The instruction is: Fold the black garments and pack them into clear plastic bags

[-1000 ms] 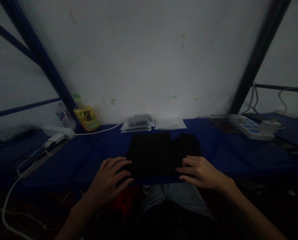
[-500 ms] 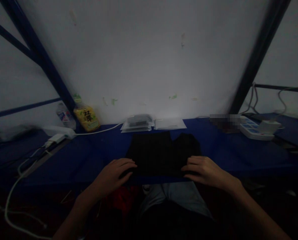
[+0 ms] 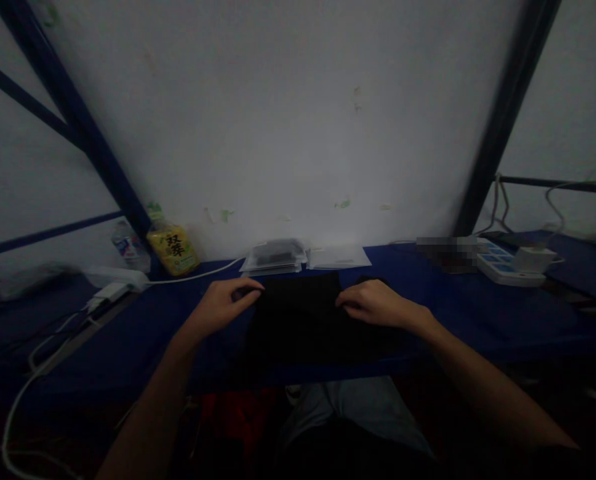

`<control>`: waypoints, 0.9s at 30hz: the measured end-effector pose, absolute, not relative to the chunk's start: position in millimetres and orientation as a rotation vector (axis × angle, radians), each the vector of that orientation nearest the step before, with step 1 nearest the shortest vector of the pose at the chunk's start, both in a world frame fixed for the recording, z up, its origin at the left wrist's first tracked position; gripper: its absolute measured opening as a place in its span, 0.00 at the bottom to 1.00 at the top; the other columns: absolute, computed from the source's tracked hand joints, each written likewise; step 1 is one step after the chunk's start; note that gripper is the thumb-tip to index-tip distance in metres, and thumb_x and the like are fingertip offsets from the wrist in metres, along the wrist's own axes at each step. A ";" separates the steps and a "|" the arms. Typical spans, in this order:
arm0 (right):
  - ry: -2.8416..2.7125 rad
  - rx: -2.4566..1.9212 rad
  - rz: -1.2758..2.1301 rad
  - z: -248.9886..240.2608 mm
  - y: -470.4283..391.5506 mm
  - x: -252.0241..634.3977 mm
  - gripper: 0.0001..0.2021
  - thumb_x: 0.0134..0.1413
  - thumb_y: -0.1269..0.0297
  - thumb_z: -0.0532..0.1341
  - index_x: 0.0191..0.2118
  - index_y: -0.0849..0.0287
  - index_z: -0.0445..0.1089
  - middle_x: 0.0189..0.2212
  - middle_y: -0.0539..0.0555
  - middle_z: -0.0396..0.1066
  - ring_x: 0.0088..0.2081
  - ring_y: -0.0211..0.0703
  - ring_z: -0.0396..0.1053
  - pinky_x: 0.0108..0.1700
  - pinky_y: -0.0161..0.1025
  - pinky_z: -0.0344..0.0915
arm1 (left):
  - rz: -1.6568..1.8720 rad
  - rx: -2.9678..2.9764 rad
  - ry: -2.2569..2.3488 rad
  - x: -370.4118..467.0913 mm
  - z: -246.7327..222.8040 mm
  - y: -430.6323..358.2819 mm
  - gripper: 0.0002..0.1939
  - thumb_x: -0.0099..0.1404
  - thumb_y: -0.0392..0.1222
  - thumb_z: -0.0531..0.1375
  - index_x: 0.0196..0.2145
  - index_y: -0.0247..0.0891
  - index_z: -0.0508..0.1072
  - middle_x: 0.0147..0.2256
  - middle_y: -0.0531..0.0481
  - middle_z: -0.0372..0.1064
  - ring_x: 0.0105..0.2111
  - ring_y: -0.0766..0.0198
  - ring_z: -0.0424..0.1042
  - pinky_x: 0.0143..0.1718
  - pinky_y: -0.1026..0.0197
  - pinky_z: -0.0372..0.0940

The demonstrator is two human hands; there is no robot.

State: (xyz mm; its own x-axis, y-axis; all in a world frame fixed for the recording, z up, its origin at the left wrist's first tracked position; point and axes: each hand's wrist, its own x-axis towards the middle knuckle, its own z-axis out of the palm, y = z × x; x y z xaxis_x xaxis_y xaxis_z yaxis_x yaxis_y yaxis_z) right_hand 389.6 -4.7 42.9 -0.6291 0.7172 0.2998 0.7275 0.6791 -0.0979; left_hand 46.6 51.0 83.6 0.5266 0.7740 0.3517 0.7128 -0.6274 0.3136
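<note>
A black cloth (image 3: 298, 323) lies spread on the blue table (image 3: 178, 360), near its front edge. At the cloth's upper left corner, my left hand (image 3: 225, 303) has thumb and fingertips brought together on the fabric. My right hand (image 3: 373, 303) pinches the cloth right of its middle, fingers bent and the back of the hand upward. Dim light hides the folds of the fabric.
Along the wall lie flat packets (image 3: 273, 257) and white sheets (image 3: 339, 257). A yellow bag (image 3: 174, 251) and a plastic bottle (image 3: 128, 245) stand back left. White power strips (image 3: 511, 263) with cables lie at both sides.
Both hands have moved from the cloth's near sides to farther up it, the right also inward to the left. Their fingers have closed on the fabric. The view has shifted slightly.
</note>
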 end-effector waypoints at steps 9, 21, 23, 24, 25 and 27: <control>-2.340 -1.695 -0.097 46.2 88.3 399.5 0.16 0.59 0.67 0.54 0.51 0.57 0.70 0.40 0.57 0.75 0.43 0.47 0.71 0.40 0.37 0.61 | 0.666 2.485 1.286 67.0 66.5 164.3 0.16 0.59 0.51 0.59 0.35 0.34 0.76 0.32 0.47 0.73 0.34 0.60 0.70 0.34 0.63 0.62; -2.408 -1.509 -0.180 11.2 89.9 385.9 0.16 0.63 0.60 0.54 0.53 0.56 0.70 0.46 0.60 0.67 0.49 0.47 0.65 0.50 0.40 0.60 | 0.605 2.155 1.204 60.2 29.2 162.3 0.26 0.55 0.45 0.63 0.51 0.37 0.68 0.30 0.51 0.67 0.28 0.64 0.65 0.25 0.66 0.58; -2.410 -1.576 -0.171 8.4 91.6 383.2 0.15 0.63 0.62 0.54 0.51 0.57 0.71 0.45 0.60 0.68 0.48 0.47 0.66 0.49 0.38 0.61 | 0.621 2.205 1.216 59.1 28.0 165.4 0.25 0.55 0.44 0.62 0.51 0.37 0.68 0.29 0.52 0.66 0.28 0.65 0.65 0.27 0.66 0.58; -2.402 -1.610 -0.165 7.0 92.5 382.8 0.15 0.63 0.63 0.54 0.50 0.58 0.72 0.45 0.60 0.69 0.48 0.47 0.66 0.49 0.38 0.61 | 0.631 2.230 1.224 58.4 26.8 167.7 0.25 0.55 0.44 0.62 0.51 0.37 0.69 0.28 0.53 0.65 0.28 0.65 0.65 0.27 0.65 0.58; -2.389 -1.644 -0.162 5.6 93.4 382.7 0.15 0.63 0.64 0.53 0.50 0.59 0.72 0.45 0.60 0.69 0.48 0.46 0.66 0.49 0.37 0.61 | 0.641 2.255 1.233 57.6 25.2 170.4 0.24 0.55 0.43 0.61 0.50 0.37 0.69 0.28 0.53 0.65 0.28 0.66 0.64 0.28 0.65 0.58; -2.361 -1.707 -0.178 3.2 94.5 382.9 0.15 0.64 0.65 0.51 0.49 0.61 0.72 0.44 0.61 0.70 0.48 0.47 0.66 0.49 0.37 0.61 | 0.652 2.306 1.252 55.8 21.1 176.5 0.22 0.56 0.42 0.60 0.48 0.36 0.70 0.27 0.54 0.64 0.27 0.66 0.64 0.29 0.65 0.58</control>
